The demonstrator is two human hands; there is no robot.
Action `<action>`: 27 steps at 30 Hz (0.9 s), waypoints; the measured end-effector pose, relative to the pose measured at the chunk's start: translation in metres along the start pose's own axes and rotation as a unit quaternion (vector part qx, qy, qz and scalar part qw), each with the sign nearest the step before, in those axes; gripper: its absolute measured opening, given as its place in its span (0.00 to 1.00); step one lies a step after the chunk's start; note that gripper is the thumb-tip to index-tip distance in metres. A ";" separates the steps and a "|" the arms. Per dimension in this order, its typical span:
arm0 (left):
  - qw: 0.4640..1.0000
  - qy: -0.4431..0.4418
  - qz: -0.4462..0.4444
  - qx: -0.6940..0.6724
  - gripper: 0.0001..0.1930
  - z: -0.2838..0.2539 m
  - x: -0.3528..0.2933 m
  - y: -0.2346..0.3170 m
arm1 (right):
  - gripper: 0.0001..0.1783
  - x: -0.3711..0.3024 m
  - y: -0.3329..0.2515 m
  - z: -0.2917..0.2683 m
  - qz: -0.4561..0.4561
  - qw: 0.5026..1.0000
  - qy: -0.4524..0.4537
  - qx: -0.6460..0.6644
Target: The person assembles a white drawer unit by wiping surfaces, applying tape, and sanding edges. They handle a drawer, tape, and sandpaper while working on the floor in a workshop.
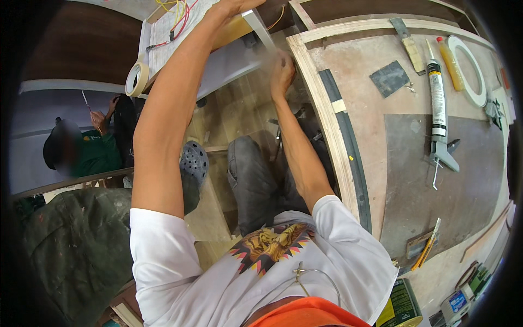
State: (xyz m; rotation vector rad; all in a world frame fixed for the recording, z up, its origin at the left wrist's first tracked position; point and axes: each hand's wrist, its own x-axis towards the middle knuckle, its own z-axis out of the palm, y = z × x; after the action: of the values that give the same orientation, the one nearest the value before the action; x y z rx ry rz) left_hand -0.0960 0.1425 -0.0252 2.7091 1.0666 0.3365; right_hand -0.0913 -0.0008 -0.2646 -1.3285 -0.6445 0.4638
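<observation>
My left hand (pixel 239 5) reaches to the top edge of the view, over the end of a white-edged panel (pixel 260 31); its fingers are mostly cut off. Beside that panel's lower end is my right hand (pixel 282 75), its fingers curled and closed. Blur at the fingertips hides what they hold, if anything. The panel belongs to a white box-like frame (pixel 226 71) with a yellowish inner face. A roll of masking tape (pixel 137 80) hangs at the frame's left corner, near my left forearm. Red and yellow wires (pixel 177 24) lie on its top.
Right of me, a wood-edged worktop (pixel 354 76) bears a caulking gun (pixel 438 109), an orange-yellow bottle (pixel 451 65), a white ring (pixel 469 71), a putty knife (pixel 407 43) and a utility knife (pixel 427 245). At left, a co-worker in green (pixel 92 144) holds a thin white tool.
</observation>
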 end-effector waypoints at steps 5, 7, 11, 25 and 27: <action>1.000 0.002 0.017 -0.012 0.28 0.004 0.005 -0.001 | 0.15 -0.009 0.022 0.007 0.057 0.996 0.049 0.038; 0.999 0.009 0.027 -0.019 0.28 0.004 0.011 -0.001 | 0.15 -0.011 0.047 0.009 0.150 0.985 0.052 0.062; 1.000 0.003 0.005 -0.009 0.28 -0.005 -0.001 -0.010 | 0.26 -0.028 0.052 0.023 0.305 0.887 -0.032 0.346; 1.000 -0.008 -0.005 -0.017 0.31 -0.013 -0.010 -0.018 | 0.08 -0.013 0.081 0.034 0.311 0.888 -0.091 0.327; 0.999 0.006 0.043 -0.014 0.32 -0.013 -0.001 -0.025 | 0.06 0.001 0.100 0.034 0.271 0.893 -0.129 0.335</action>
State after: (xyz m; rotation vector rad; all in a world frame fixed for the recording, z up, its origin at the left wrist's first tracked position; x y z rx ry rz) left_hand -0.1167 0.1611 -0.0202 2.7362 0.9439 0.3785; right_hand -0.1079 0.0442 -0.3585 -0.7612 -0.2615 1.2179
